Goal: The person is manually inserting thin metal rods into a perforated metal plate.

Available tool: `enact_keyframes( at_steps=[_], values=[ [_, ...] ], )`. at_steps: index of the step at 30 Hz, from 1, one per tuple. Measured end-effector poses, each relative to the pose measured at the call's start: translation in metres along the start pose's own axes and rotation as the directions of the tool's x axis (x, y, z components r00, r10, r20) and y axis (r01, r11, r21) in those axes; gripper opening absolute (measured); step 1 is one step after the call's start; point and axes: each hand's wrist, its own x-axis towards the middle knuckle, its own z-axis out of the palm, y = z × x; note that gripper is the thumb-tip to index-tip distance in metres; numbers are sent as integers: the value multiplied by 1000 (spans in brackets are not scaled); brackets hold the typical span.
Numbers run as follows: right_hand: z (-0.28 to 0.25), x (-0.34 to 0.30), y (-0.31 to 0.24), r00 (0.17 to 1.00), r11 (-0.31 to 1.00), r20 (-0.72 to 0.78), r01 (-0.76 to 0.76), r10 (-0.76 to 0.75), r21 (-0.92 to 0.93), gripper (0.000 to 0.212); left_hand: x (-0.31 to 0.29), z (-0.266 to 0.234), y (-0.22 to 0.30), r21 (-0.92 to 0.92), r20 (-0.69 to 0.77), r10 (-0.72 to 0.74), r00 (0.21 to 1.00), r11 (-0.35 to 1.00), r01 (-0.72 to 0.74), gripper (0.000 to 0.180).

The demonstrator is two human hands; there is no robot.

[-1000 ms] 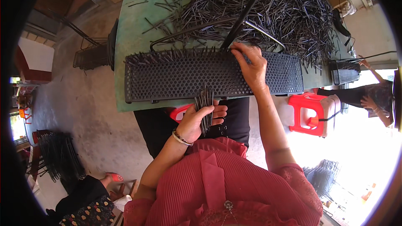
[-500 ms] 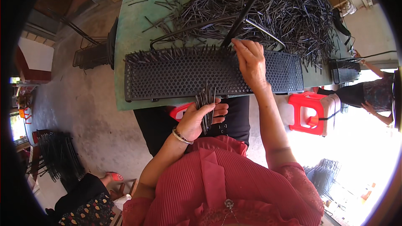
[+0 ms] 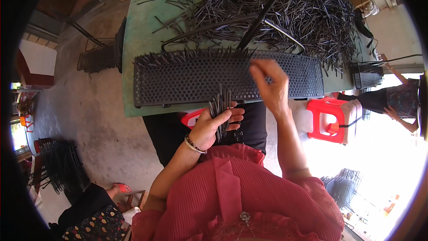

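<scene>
A bundle of thin black strips (image 3: 219, 115) is gripped in my left hand (image 3: 206, 129), thumb across it and the other fingers spread behind. Before me lies a long black perforated panel (image 3: 191, 78) at the table's near edge. Rows of short black strips (image 3: 178, 57) stand in the holes along its far side, from the left end to about the middle. Over the panel's right half hovers my right hand (image 3: 273, 87), fingers curled and smeared by motion; whether anything is between them does not show. A black bar (image 3: 267, 11) slants up from the panel's far edge.
A large heap of loose black strips (image 3: 285, 13) covers much of the green table (image 3: 138, 31). A red stool (image 3: 327, 118) stands at the right, near another person (image 3: 401, 102). Someone's patterned clothing (image 3: 96, 223) shows lower left, below stacked black wire frames (image 3: 62, 165).
My right hand has drawn back from the panel's far edge toward me and slightly right. A strip now shows standing where its fingertips were. My left hand stays with its bundle.
</scene>
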Motion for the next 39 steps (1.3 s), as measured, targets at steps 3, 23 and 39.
enact_keyframes(
  at_steps=[3,23,39],
  values=[
    [5,-24,-29,936,972,295,-221,191,73,29,0,8,3,9,20,21,1000,1000,-22,27],
    [11,-80,-27,818,678,349,-574,456,459,26,-16,12,-21,76,42,80,996,994,-83,24],
    [-25,-105,-30,928,926,160,357,-336,-127,37,1,24,-10,-133,12,-21,1000,991,22,16]
  ],
)
